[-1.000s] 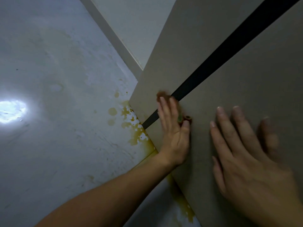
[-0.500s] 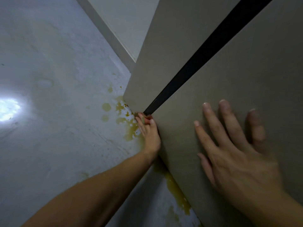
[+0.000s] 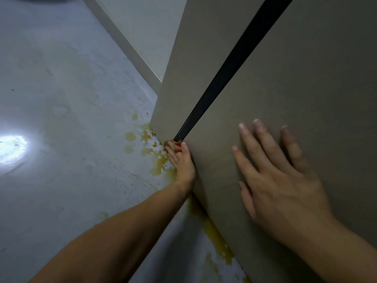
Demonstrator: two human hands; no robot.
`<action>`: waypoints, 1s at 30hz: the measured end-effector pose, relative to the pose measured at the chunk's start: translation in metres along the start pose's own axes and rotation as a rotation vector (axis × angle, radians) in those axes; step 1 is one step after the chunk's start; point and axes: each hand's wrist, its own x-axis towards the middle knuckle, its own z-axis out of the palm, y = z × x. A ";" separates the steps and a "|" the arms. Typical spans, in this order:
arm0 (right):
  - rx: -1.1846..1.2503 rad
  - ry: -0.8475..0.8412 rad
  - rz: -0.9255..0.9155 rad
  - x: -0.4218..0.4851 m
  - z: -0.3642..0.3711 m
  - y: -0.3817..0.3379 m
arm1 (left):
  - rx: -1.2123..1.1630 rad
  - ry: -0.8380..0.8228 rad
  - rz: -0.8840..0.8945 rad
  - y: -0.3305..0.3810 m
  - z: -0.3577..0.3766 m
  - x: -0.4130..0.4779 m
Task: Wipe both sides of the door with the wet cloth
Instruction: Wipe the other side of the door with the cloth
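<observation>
Floor (image 3: 61, 139) has yellow stains (image 3: 155, 158) right under the door's bottom corner, so don't drag the cloth through them. Left hand (image 3: 182, 164) is at that corner, fingers narrow, tips and thumb pinching the cloth (image 3: 173, 143) (only a brown scrap shows) against the door (image 3: 306, 78) at the foot of the black strip (image 3: 234, 78). I'd wipe along the bottom edge, firm, overlapping passes. Right hand (image 3: 281, 188) is flat on the face, fingers spread wide, gripping nothing: a good brace against swing.
</observation>
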 end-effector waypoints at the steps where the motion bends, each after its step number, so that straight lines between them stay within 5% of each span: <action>1: 0.000 0.003 -0.004 -0.005 -0.001 0.002 | 0.016 -0.013 0.039 0.006 0.006 -0.013; 10: -0.024 0.127 0.098 -0.062 -0.028 0.041 | 0.183 -0.035 1.084 0.149 0.040 -0.069; 13: -0.055 0.132 0.119 -0.074 -0.027 0.041 | 0.285 -0.074 1.086 0.093 0.040 -0.072; 17: -0.094 0.112 0.123 -0.078 -0.020 0.039 | 0.320 -0.117 0.626 0.007 0.028 -0.073; 20: -0.088 0.097 0.114 -0.077 -0.020 0.041 | 0.202 -0.164 0.459 0.031 0.034 -0.081; 26: -0.079 0.129 0.116 -0.082 -0.018 0.040 | 0.103 -0.084 1.102 0.186 0.063 -0.126; 30: -0.078 0.124 0.101 -0.096 -0.008 0.038 | 0.206 -0.101 1.229 0.182 0.068 -0.136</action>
